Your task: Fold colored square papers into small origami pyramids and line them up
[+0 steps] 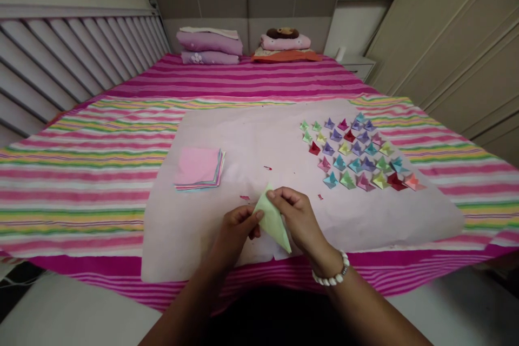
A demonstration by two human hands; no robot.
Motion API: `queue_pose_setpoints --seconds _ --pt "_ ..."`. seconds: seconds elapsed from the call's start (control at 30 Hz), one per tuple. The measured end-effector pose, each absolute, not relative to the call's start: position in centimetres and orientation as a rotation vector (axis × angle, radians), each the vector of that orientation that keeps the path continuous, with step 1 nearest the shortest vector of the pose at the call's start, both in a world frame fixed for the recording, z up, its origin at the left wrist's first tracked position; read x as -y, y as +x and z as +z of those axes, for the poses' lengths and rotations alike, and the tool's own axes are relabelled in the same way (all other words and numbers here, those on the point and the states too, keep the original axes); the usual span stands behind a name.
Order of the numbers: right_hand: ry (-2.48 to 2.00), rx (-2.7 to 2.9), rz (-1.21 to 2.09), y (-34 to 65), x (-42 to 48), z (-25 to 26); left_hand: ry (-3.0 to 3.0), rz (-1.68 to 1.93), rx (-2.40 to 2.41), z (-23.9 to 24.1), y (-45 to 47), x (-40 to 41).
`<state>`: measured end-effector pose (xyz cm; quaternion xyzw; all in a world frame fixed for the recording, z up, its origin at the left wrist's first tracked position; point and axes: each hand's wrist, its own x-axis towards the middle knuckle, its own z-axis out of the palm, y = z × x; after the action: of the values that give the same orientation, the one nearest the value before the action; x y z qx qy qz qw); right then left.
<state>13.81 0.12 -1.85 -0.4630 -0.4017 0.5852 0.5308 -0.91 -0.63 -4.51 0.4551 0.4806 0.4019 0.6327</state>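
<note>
A pale green folded paper [273,223] is held between both hands above the near edge of a large white sheet [243,140]. My left hand [239,225] pinches its left side, thumb on top and fingers behind. At the upper corner, my right hand [295,211] grips the paper between thumb and fingers; a white beaded bracelet [333,277] circles that wrist. The paper looks like a narrow triangle with its long point toward me. To the left lies a stack of square coloured papers [198,166], pink on top. Several small folded paper figures [356,165] stand in rows at the right.
Small red scraps [244,197] lie on the white sheet near my hands. Under it is a bed with a striped cover [89,184]. Folded bedding [210,43] is piled by the headboard [223,2]. A slatted rail [81,59] runs along the left, a wardrobe [458,38] along the right.
</note>
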Motion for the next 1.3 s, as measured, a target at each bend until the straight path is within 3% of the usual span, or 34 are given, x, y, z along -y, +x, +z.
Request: queue_pose_setpoints --seconds 0.3,1.3 --pt "-1.003 0.894 1.591 14.8 0.3 -1.6 0.878 0.894 -0.911 -5.0 -1.1 0.7" --pt "-1.0 1.137 1.542 14.7 0.4 -3.6 0.882 0.944 -1.019 -5.4 -0.7 0.5"
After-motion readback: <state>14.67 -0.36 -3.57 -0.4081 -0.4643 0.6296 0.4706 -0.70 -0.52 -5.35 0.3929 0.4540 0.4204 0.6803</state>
